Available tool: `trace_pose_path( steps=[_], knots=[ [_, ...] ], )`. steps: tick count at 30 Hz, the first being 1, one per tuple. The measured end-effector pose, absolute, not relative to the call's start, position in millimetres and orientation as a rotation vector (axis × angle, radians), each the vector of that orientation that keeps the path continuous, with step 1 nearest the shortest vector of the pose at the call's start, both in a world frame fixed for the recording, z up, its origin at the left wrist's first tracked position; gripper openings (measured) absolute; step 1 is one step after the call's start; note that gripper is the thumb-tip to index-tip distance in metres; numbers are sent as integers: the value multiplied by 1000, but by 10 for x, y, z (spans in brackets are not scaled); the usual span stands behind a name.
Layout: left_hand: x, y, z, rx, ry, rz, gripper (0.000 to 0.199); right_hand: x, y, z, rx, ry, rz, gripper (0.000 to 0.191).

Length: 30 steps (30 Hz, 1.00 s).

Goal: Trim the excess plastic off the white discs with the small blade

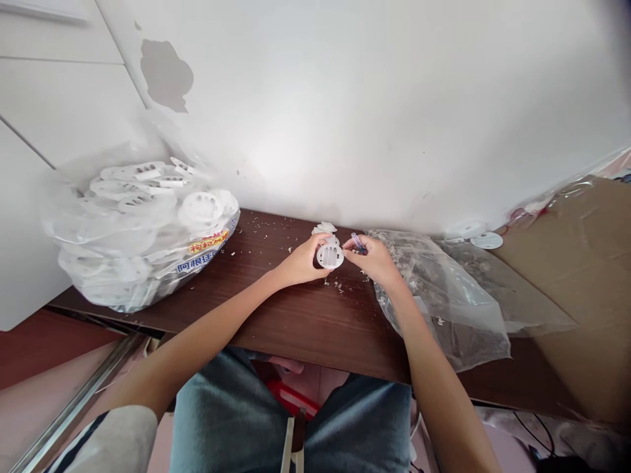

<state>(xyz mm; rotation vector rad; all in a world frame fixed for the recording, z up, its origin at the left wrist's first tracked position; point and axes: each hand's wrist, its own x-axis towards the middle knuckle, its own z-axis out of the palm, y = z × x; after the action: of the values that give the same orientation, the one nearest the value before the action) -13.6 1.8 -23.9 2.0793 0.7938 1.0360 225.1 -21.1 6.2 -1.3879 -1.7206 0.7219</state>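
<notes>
My left hand [303,260] grips a round white plastic disc with slots [330,256] at the middle of the dark wood desk [296,322]. My right hand [373,259] holds a small screwdriver with a translucent blue-purple handle [358,243], its tip close to the disc. Just behind the disc lies another white plastic piece [324,228]. Small white plastic scraps [335,284] are scattered on the desk around both hands. Part of the disc is hidden by my fingers.
A clear bag full of white plastic parts [138,230] sits at the desk's left end. A second clear bag holding grey-white scraps [434,295] lies to the right. White discs [486,240] rest beyond it, against the white wall [345,112]. Cardboard [566,263] covers the right side.
</notes>
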Motion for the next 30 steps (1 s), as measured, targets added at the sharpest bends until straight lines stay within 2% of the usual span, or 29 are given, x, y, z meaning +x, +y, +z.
trace_pose_path(
  steps=[6, 10, 14, 30],
  knots=[
    [-133, 12, -249, 2085, 775, 985, 81, 2191, -235, 61, -1301, -1666, 685, 27],
    [-118, -28, -236, 2070, 760, 900, 91, 2137, -263, 67, -1331, -1723, 671, 23],
    [-89, -76, -193, 1949, 720, 976, 96, 2089, -280, 71, -1333, -1766, 726, 19],
    [-87, -56, -196, 1705, 640, 916, 94, 2049, -329, 115, -1323, -1720, 817, 23]
  ],
)
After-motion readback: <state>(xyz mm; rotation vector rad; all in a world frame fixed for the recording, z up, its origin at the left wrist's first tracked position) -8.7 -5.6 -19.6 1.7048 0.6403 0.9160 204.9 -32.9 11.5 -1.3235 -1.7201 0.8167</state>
